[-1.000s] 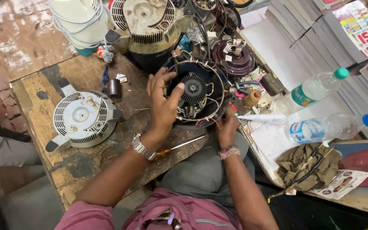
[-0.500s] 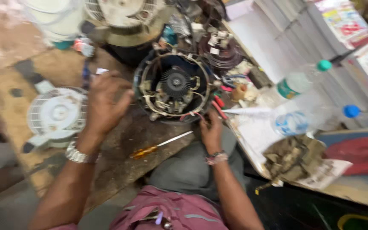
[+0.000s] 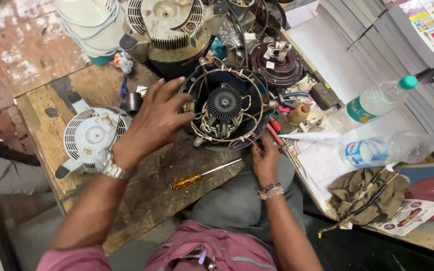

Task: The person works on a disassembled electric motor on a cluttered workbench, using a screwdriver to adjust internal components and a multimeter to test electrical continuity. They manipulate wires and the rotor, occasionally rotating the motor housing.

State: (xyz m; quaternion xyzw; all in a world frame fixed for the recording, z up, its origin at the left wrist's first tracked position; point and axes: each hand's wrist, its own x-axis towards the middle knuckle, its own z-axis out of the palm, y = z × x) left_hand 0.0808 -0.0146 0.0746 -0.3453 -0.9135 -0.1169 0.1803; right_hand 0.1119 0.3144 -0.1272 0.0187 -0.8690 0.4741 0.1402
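A round black motor housing point(image 3: 225, 108) with a finned rotor and loose wires sits on the wooden workbench point(image 3: 41, 105). My left hand point(image 3: 156, 118), a metal watch on its wrist, rests on the housing's left rim with fingers spread and holds nothing. My right hand point(image 3: 264, 158) touches the housing's lower right edge, fingertips among the wires there; what it pinches is hidden. A screwdriver with an amber handle point(image 3: 202, 175) lies on the bench between my arms.
A white vented fan cover point(image 3: 94, 135) lies at left. A second motor body point(image 3: 172, 25) and white buckets point(image 3: 89, 25) stand behind. Two plastic water bottles point(image 3: 377, 100), papers and a folded olive cloth point(image 3: 365, 193) crowd the right. Small parts litter the back.
The view has swung back and sharpened. My left hand moved from the bench at left onto the housing's left rim. My right hand stays at the lower right edge.
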